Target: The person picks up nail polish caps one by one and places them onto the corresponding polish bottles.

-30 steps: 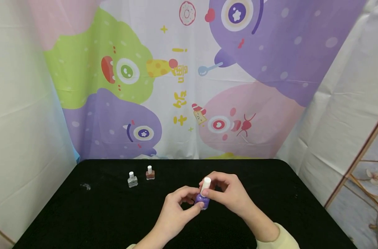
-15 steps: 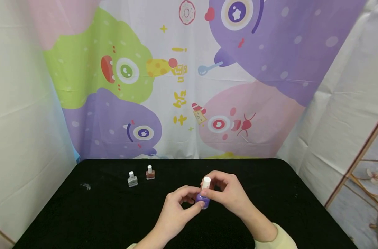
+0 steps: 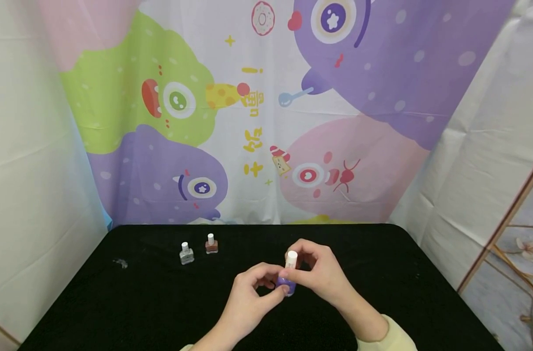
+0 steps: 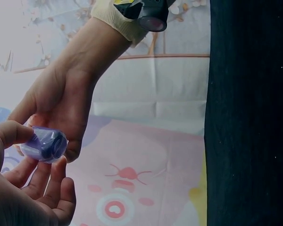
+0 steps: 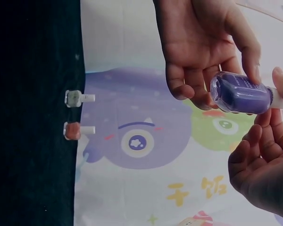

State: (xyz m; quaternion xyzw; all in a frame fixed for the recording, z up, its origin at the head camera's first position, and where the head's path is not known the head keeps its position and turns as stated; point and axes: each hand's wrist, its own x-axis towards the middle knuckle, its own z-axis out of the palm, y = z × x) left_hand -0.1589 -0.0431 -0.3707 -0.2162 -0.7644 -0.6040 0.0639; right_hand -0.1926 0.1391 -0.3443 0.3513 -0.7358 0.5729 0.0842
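A purple nail polish bottle (image 3: 286,283) with a white cap (image 3: 292,259) is held upright over the black table by both hands. My left hand (image 3: 254,292) pinches the glass body between thumb and fingers. My right hand (image 3: 321,270) grips the cap from the right, thumb in front and fingers behind. In the right wrist view the bottle (image 5: 243,93) shows its printed glass side, and the cap sits on its neck. The left wrist view shows the bottle's base (image 4: 56,145) between the left thumb and fingers.
A clear nail polish bottle (image 3: 187,254) and a reddish-brown one (image 3: 211,244) stand at the back left of the black table (image 3: 152,302). A small clear scrap (image 3: 121,263) lies farther left. A cartoon-printed curtain (image 3: 266,195) hangs behind the table.
My right hand has shifted slightly and its fingers have moved a little around the cap. The left hand keeps its hold, and the two other bottles stay put.
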